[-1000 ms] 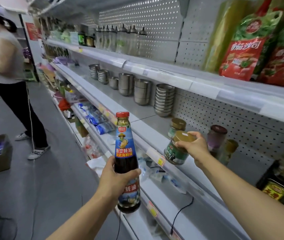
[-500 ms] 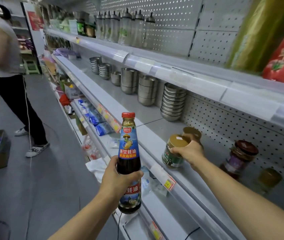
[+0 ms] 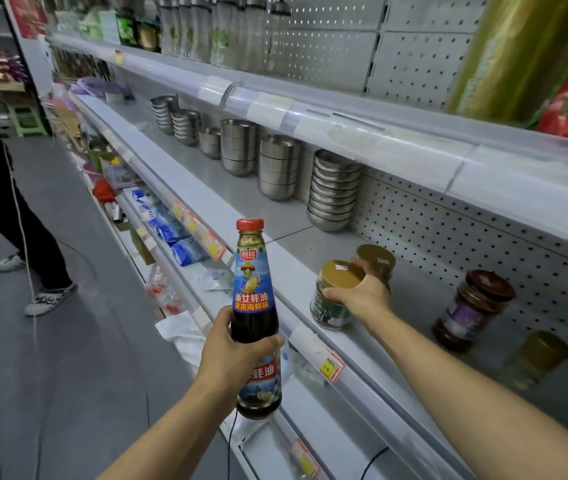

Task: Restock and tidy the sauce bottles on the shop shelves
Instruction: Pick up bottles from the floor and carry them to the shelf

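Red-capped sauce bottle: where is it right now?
Head view, lower centre: the sauce bottle is upright in the left hand, out over the aisle in front of the shelf edge.

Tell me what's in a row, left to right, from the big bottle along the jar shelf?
Sauce bottle in the left hand → green-label jar gripped by the right hand → dark-lidded jar → blurry yellow-lidded jar.

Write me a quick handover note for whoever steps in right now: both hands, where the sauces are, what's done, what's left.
Left hand grips the oyster sauce bottle upright, in front of the shelf, not yet placed.
Right hand holds the gold-lidded green jar near the middle shelf's front edge; a second gold-lidded jar is behind it.
Left: release the jar, shelve the bottle, tidy the dark-lidded jar.
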Available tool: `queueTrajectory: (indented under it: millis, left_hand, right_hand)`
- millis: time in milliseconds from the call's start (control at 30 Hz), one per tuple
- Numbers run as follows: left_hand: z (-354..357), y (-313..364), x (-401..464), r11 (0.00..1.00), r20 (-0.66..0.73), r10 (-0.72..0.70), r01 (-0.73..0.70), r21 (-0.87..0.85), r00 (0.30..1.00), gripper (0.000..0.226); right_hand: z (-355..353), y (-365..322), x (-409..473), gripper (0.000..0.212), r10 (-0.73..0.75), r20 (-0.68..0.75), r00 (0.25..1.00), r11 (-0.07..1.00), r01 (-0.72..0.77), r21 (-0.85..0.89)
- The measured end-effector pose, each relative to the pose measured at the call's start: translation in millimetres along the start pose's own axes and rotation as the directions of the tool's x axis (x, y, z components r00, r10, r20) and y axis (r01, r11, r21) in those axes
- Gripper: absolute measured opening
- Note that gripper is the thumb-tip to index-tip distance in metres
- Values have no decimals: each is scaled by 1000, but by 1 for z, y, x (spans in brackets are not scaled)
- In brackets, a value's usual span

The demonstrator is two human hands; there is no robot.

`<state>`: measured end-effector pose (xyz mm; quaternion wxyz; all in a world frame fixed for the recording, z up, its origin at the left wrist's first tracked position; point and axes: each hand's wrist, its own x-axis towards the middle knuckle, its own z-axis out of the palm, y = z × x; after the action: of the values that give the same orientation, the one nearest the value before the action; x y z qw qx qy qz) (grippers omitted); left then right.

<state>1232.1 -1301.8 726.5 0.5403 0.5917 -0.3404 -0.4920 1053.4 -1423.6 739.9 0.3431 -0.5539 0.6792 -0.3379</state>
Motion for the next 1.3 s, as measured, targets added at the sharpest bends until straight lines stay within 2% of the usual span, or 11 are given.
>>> queueTrajectory:
  millis: [100, 167, 667, 767, 867, 1000, 1167, 1300]
  left_hand:
    - [3, -1, -1, 1000, 9, 1, -1, -10, 1000, 45]
    - [6, -2, -1, 1000, 12, -1, 1, -20, 1000, 44]
    - [19, 2, -16, 1000, 18, 4, -4, -17, 1000, 48]
    - [19, 0, -24, 1000, 20, 11, -11, -4, 1000, 48]
    - [21, -2, -36, 1000, 39, 16, -16, 0, 999, 46]
    - [27, -5, -60, 1000, 107, 14, -17, 21, 994, 46]
    - [38, -10, -109, 994, 269, 15, -44, 99, 963, 50]
    - [48, -19, -163, 990, 409, 7, -63, 124, 912, 52]
  right_hand:
    - [1, 11, -5, 82, -5, -57, 998, 997, 9, 73]
    - [5, 20, -9, 81, 37, -35, 999, 994, -33, 108]
    - [12, 31, -4, 70, 58, 6, 998, 996, -58, 71]
    - [8, 34, -13, 66, 53, -3, 999, 982, -52, 182]
    - [-3, 36, -36, 51, 36, 7, 999, 961, -36, 272]
    - [-25, 32, -77, 22, -18, 61, 998, 959, 0, 284]
    - [-58, 32, -147, 35, -9, 91, 996, 926, -26, 377]
    - [-92, 46, -210, 38, 61, 28, 998, 909, -67, 412]
